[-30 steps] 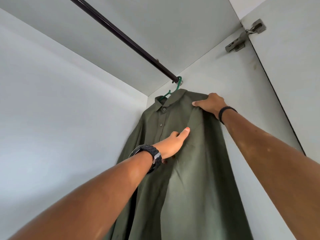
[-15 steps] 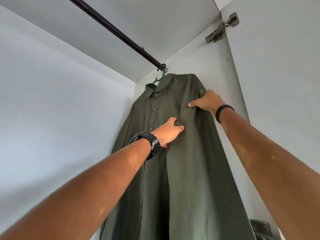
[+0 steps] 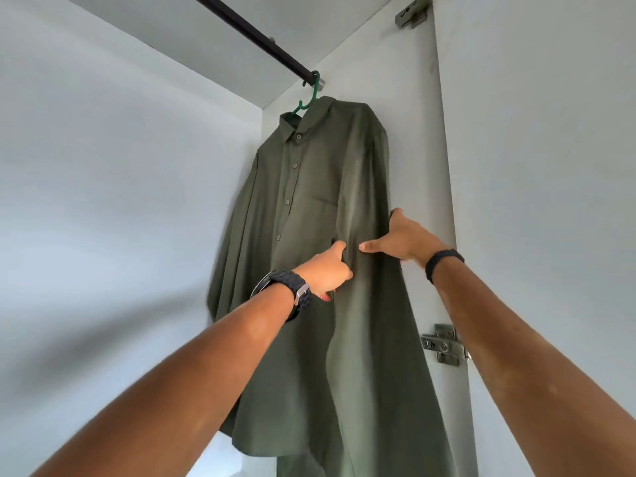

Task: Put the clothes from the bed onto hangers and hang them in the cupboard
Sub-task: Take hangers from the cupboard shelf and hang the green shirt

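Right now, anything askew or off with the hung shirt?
Nothing stands out. The green shirt hangs buttoned on its green hanger, hooked at the rod's far end by the side wall. Both hands touch its front.

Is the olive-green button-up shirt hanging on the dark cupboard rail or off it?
On it: the olive-green button-up shirt hangs from a green plastic hanger hooked over the dark cupboard rail.
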The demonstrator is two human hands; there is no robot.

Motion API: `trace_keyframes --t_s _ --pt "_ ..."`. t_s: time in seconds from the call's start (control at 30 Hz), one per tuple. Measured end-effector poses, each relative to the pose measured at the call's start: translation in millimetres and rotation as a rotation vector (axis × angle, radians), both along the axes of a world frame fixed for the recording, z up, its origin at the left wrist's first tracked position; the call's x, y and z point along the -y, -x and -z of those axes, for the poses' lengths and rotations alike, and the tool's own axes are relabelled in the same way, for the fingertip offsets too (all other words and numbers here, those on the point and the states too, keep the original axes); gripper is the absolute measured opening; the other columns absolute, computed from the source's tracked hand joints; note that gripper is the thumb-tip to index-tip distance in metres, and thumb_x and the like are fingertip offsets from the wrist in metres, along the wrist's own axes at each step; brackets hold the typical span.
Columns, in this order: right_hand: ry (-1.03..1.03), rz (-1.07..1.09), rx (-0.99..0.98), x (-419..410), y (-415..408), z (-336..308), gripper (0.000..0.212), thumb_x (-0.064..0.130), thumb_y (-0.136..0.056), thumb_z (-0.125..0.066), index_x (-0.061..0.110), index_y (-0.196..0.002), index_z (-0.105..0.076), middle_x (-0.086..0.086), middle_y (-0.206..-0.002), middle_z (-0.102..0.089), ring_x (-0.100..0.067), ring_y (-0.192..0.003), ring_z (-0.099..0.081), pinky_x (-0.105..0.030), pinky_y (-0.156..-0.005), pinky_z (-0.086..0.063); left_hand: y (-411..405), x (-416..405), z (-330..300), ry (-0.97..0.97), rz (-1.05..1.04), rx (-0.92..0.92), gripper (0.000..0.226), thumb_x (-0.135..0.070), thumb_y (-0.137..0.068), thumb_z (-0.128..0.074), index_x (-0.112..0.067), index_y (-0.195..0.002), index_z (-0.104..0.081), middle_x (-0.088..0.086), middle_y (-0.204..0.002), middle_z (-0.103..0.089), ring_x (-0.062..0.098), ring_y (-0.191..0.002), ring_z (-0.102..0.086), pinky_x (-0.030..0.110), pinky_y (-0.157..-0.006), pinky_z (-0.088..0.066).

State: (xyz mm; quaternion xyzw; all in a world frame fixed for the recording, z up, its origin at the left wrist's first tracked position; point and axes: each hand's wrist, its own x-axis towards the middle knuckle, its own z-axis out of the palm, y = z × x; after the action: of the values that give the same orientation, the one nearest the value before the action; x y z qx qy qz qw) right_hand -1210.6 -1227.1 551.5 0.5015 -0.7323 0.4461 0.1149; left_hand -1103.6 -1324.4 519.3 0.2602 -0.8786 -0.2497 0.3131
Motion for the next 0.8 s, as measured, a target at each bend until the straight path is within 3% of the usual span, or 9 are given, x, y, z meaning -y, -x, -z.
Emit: trace_keyframes --t_s 0.07,0.13,0.27,0.37,0.5,0.63,0.8 --pt "0.188 0.039 -0.055 -1.7 -7.4 24.6 0.078 0.021 -0.085 -0.071 0.007 -0.144 -0.023 -0.018 -0.142 -0.035 -0.035 -0.127 -0.041 -0.038 -0.101 -0.039 -3.1 -7.9 13.7 0.063 -0.042 -0.011 0.06 -0.007 -0.095 -0.043 -0.018 -0.148 -0.017 0.018 -0.115 -0.055 0.032 -0.099 -0.058 0.049 -0.088 -0.053" --pt "0.36 0.115 -0.141 -3.5 -16.3 51.4 0.063 0.011 -0.087 -0.066 0.006 -0.139 -0.032 -0.019 -0.136 -0.036 -0.037 -0.122 -0.04 -0.039 -0.101 -0.038 -7.9 -17.9 28.0 0.086 -0.055 -0.029 0.06 -0.008 -0.095 -0.042 -0.018 -0.149 -0.017 0.015 -0.118 -0.057 0.033 -0.103 -0.061 0.044 -0.084 -0.055" --pt "0.477 0.059 -0.071 -12.5 -35.1 92.1 0.045 -0.002 -0.085 -0.057 0.002 -0.127 -0.042 -0.018 -0.123 -0.046 -0.033 -0.11 -0.047 -0.032 -0.096 -0.038 -20.0 -46.7 57.6 0.116 -0.104 0.003 0.056 -0.008 -0.095 -0.046 -0.013 -0.146 -0.024 0.016 -0.117 -0.059 0.032 -0.092 -0.066 0.033 -0.067 -0.055" --pt "0.367 -0.098 0.064 -22.8 -41.9 122.2 0.033 -0.001 -0.089 -0.054 0.003 -0.122 -0.053 -0.017 -0.116 -0.059 -0.028 -0.104 -0.058 -0.032 -0.091 -0.048 -34.8 -73.8 92.4 0.09 -0.15 -0.084 0.047 -0.004 -0.095 -0.043 -0.011 -0.141 -0.033 0.017 -0.113 -0.061 0.033 -0.089 -0.066 0.02 -0.053 -0.049" --pt "0.165 -0.274 0.201 -38.3 -52.1 176.9 0.028 -0.003 -0.088 -0.049 0.003 -0.11 -0.063 -0.016 -0.109 -0.064 -0.033 -0.099 -0.063 -0.026 -0.079 -0.05 -58.9 -107.3 148.9 0.105 -0.285 -0.14 0.046 -0.004 -0.093 -0.043 -0.012 -0.138 -0.038 0.013 -0.102 -0.066 0.031 -0.091 -0.065 0.038 -0.074 -0.056" --pt "-0.038 -0.499 0.241 -69.1 -69.4 241.2 0.017 0.001 -0.085 -0.057 0.004 -0.098 -0.067 -0.014 -0.097 -0.068 -0.033 -0.094 -0.064 -0.038 -0.079 -0.054 -80.1 -154.7 215.4 0.065 -0.449 -0.179 0.041 -0.007 -0.094 -0.043 -0.016 -0.134 -0.043 0.008 -0.103 -0.067 0.026 -0.091 -0.064 0.031 -0.072 -0.05" --pt "-0.173 -0.728 0.253 -126.6 -94.9 322.7 0.015 0.008 -0.085 -0.066 0.008 -0.1 -0.065 -0.005 -0.09 -0.065 -0.016 -0.079 -0.062 -0.04 -0.086 -0.054 -118.3 -239.5 301.7 -0.031 -0.634 -0.279 0.036 -0.004 -0.094 -0.049 -0.02 -0.126 -0.048 0.004 -0.101 -0.068 0.017 -0.081 -0.067 0.024 -0.066 -0.053"
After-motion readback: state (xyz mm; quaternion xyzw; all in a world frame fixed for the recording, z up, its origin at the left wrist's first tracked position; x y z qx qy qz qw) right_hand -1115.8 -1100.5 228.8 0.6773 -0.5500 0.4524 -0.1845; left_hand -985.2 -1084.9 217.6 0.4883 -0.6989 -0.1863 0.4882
